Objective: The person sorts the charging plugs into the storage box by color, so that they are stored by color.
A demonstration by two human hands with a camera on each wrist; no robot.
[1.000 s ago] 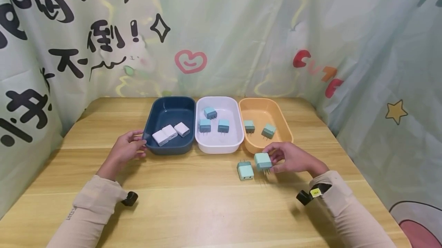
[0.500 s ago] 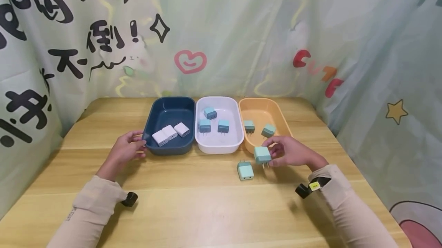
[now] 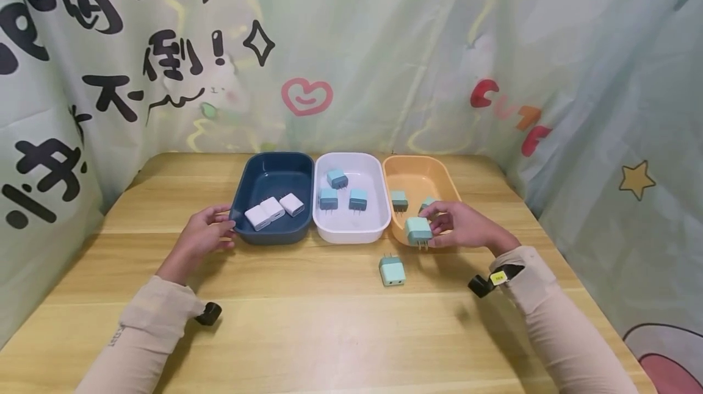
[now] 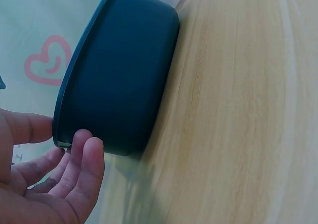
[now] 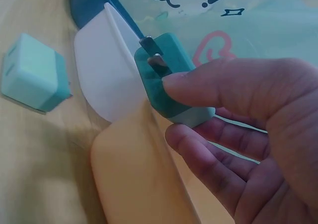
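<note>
My right hand [image 3: 467, 224] pinches a green two-tone plug charger [image 3: 418, 230] between thumb and fingers, over the near rim of the orange tray [image 3: 447, 182]. The right wrist view shows the metal prongs of this charger [image 5: 174, 97] beside my thumb. My left hand [image 3: 205, 234] grips the near left corner of the dark blue tray [image 3: 277, 169]; thumb and fingertips meet its rim in the left wrist view. Another green charger [image 3: 392, 271] lies on the table in front of the trays. Two green chargers sit in the orange tray, one partly hidden behind my right hand.
Between the blue and orange trays stands a white tray [image 3: 351, 229] with three blue chargers [image 3: 358, 199]. Three white charger blocks [image 3: 271, 208] lie in the dark blue tray. A printed curtain [image 3: 373, 77] hangs behind the wooden table [image 3: 329, 333].
My right hand has lifted the green charger away from me, from in front of the orange tray to over its near rim. My left hand stays at the blue tray.
</note>
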